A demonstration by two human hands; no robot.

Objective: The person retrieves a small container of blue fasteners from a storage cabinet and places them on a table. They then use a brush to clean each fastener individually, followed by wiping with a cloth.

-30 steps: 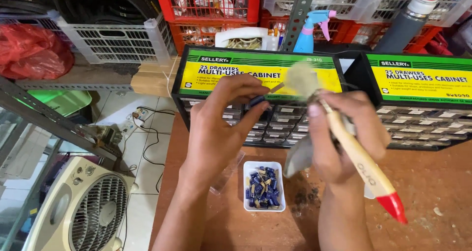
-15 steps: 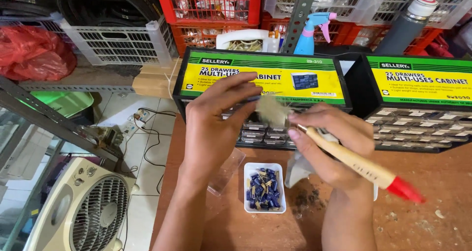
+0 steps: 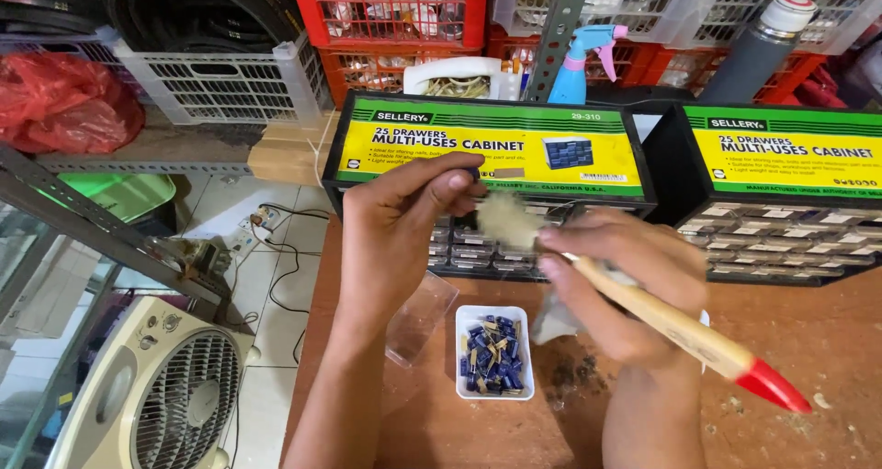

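The left hand pinches a small blue part, grip closed on it, above the tabletop. The right hand grips a wooden brush, bristles just beside that part; a white tray of blue parts lies below

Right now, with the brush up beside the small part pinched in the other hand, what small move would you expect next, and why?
Probably a short sweep of the brush bristles across the small dark part pinched at the left hand fingertips. The bristles sit just beside and below those fingertips, the right hand grips the handle near the head, and the white tray of blue parts lies directly beneath, on the table.
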